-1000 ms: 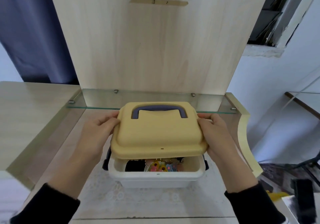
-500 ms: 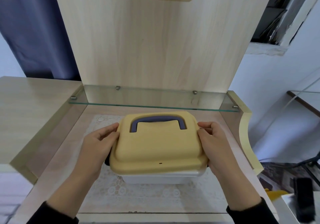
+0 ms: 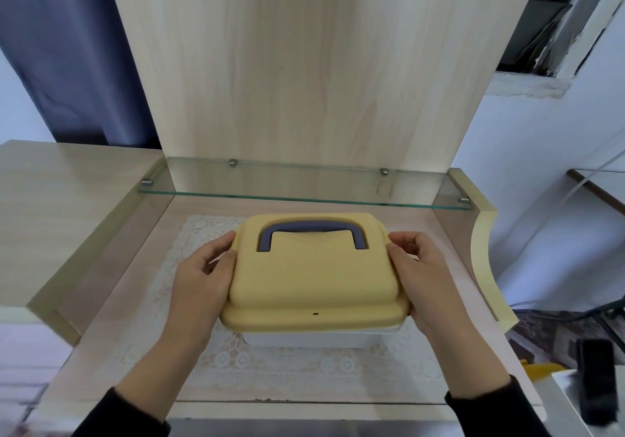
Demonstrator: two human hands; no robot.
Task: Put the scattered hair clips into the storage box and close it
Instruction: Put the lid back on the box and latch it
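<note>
- A white box (image 3: 321, 339) sits on a lace mat (image 3: 304, 367) near the middle of a pale wooden surface (image 3: 135, 284).
- A yellow lid (image 3: 314, 284) with a flat purple handle (image 3: 311, 229) covers the box; only a strip of the box's front wall shows.
- The left hand (image 3: 203, 281) grips the lid's left edge, fingers curled.
- The right hand (image 3: 429, 277) grips its right edge the same way.
- A glass shelf (image 3: 304, 187) runs along the back.

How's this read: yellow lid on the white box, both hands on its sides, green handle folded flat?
One slip: the handle is dark blue, not green; the head view shows it. Yellow lid on the white box, left hand and right hand on its sides, handle flat: correct.
</note>
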